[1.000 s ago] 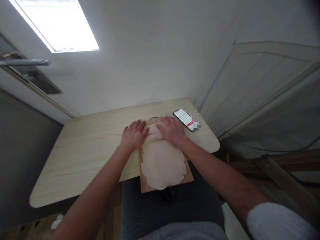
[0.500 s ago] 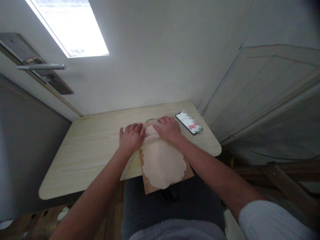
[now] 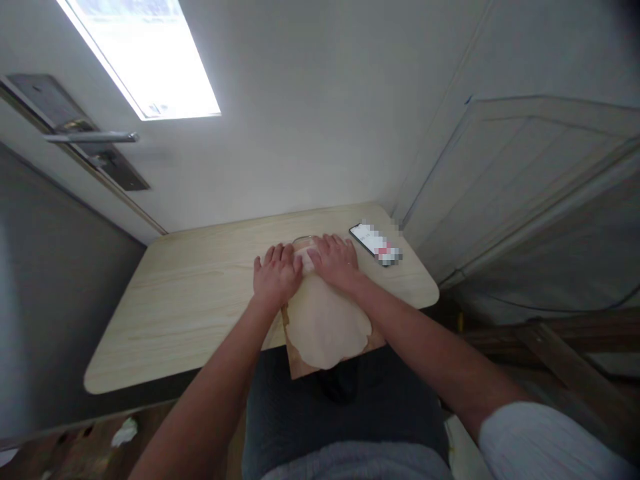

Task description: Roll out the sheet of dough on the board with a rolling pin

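Note:
A flat sheet of pale dough [image 3: 325, 323] lies on a brown board [image 3: 299, 363] that overhangs the near edge of a light wooden table [image 3: 200, 300]. My left hand [image 3: 277, 277] and my right hand [image 3: 335, 261] lie side by side, fingers stretched out flat, pressing on a rolled or thicker part of the dough [image 3: 307, 258] at the sheet's far end. A glass rim [image 3: 303, 239] shows just beyond my fingertips, mostly hidden.
A phone [image 3: 375, 244] with a lit screen lies on the table right of my right hand. A door with a metal handle [image 3: 93, 138] stands at the left, a white wall behind, panelled woodwork at the right. Dark fabric [image 3: 340, 413] covers my lap below the board.
My hands have drawn closer together over the far end of the dough, covering more of the roll. The view has shifted slightly; the dough sheet stays on the board.

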Available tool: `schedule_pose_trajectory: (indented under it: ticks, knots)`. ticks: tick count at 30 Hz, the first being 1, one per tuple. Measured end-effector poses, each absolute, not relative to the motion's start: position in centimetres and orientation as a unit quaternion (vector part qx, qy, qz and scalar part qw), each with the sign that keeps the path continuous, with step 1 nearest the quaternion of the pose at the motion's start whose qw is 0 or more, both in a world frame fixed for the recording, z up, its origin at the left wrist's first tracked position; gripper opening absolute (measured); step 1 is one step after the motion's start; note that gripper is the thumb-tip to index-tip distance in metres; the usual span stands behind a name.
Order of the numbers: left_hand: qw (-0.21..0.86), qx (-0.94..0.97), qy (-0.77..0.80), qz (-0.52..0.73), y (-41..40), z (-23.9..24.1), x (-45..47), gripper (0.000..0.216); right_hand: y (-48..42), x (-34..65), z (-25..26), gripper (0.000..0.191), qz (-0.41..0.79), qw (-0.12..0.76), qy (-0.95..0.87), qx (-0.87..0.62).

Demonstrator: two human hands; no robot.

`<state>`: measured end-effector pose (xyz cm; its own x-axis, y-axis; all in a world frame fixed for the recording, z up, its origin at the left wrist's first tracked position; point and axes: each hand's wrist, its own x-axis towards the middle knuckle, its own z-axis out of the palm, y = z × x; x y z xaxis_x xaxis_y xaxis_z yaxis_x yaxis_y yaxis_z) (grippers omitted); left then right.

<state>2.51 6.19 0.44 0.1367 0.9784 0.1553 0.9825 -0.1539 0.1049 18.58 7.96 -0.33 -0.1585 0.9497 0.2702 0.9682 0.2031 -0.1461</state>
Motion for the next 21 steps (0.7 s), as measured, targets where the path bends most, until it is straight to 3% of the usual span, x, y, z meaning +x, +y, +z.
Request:
schedule_pose_trajectory:
  ticks: [21]
  knots:
    - [0.025, -0.747, -0.660, -0.083, 9.2, 0.9, 2.2, 0.048, 10.9, 18.0, 0.8, 0.050, -0.024, 0.105, -0.757, -0.644]
